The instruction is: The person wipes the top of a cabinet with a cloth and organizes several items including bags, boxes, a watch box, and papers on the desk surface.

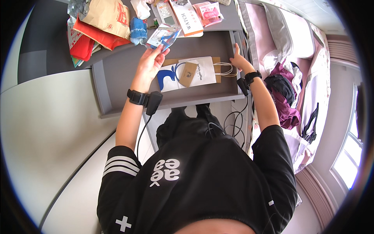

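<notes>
My left hand (153,60) holds a clear plastic packet (171,42) by its lower edge, above the back of an open grey drawer (122,79). A printed card and something blue show through the plastic. At the drawer's right side wall is my right hand (241,62), its fingers apart and one pointing away from me. Beside it are the white cord handles (226,70) of a flat white paper bag (207,65) with a blue print. A small brown card (188,75) lies on this bag. Part of a brown paper item (216,60) shows beneath.
Behind the drawer, the grey desktop (228,25) bears a white watch box (187,19), pink packets (209,13), rolled denim (138,30) and paper bags (106,19). A bed with clothes (285,90) stands to the right. Black cables (238,117) hang below the drawer.
</notes>
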A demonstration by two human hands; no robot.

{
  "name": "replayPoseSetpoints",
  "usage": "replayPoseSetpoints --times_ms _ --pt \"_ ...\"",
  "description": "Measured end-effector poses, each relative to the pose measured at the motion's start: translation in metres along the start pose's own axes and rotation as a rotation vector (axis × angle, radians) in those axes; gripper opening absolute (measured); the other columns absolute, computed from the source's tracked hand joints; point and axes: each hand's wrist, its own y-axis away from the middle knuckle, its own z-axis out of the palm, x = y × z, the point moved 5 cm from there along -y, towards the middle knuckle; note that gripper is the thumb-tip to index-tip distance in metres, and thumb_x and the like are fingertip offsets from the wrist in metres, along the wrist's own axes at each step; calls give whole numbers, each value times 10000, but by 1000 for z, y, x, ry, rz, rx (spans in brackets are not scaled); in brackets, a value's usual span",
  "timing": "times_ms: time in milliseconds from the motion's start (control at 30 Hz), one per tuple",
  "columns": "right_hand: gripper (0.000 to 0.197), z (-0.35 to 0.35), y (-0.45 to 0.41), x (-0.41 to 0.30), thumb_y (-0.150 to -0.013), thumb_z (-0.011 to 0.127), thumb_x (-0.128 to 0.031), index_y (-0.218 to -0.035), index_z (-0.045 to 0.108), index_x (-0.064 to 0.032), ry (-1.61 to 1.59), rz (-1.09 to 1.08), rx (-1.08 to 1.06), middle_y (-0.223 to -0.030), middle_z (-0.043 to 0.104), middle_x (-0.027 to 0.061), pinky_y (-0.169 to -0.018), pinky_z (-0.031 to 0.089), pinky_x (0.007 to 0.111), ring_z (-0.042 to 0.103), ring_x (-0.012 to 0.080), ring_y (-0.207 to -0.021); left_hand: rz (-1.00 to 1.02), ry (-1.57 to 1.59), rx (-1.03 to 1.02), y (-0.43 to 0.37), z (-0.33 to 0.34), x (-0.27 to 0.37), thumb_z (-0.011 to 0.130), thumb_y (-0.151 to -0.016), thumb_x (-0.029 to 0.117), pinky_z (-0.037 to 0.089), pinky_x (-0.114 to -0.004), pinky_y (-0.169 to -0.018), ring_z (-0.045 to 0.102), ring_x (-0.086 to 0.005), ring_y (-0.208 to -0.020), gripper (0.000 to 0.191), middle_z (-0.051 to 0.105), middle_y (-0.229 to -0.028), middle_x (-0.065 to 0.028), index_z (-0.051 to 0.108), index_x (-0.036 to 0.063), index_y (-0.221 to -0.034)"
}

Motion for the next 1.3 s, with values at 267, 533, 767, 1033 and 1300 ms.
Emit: replayPoseSetpoints --times_ms 267,533,767,1033,1300 --pt "771 28 -54 42 -839 382 -149 -1282 -229 6 65 18 70 -689 581 231 -616 442 384 576 328 -603 4 -150 -120 -47 47 -4 581 -816 81 493 -206 -648 599 -213 -872 194 593 -939 -101 508 13 -983" --pt "775 24 -44 31 -839 402 -146 -1289 -211 5 54 -34 47 -911 562 304 -755 432 425 570 400 -837 23 -74 -204 -109 62 -11 539 -839 79 494 -323 -780 584 -228 -867 139 576 -953 -103 514 7 -956" --pt "782 22 -58 46 -838 407 -153 -1283 -215 12 94 -64 121 -931 553 313 -775 430 440 558 417 -854 61 -240 -244 -131 72 -3 530 -836 57 490 -304 -806 581 -237 -890 168 566 -985 -160 507 -78 -933" --pt "764 24 -46 43 -852 396 -188 -1293 -199 1 98 -15 58 -932 559 301 -647 478 449 571 402 -827 -71 -1088 -82 -84 47 -5 608 -798 322 498 -216 -640 610 -141 -703 370 610 -835 -93 563 -18 -935" --pt "767 26 -49 39 -842 394 -156 -1281 -208 28 127 -70 98 -896 560 312 -725 450 422 575 401 -807 148 -1893 -307 -86 -60 -107 753 -555 352 285 -369 -987 337 -312 -1201 864 347 -1313 -177 355 54 -1262"
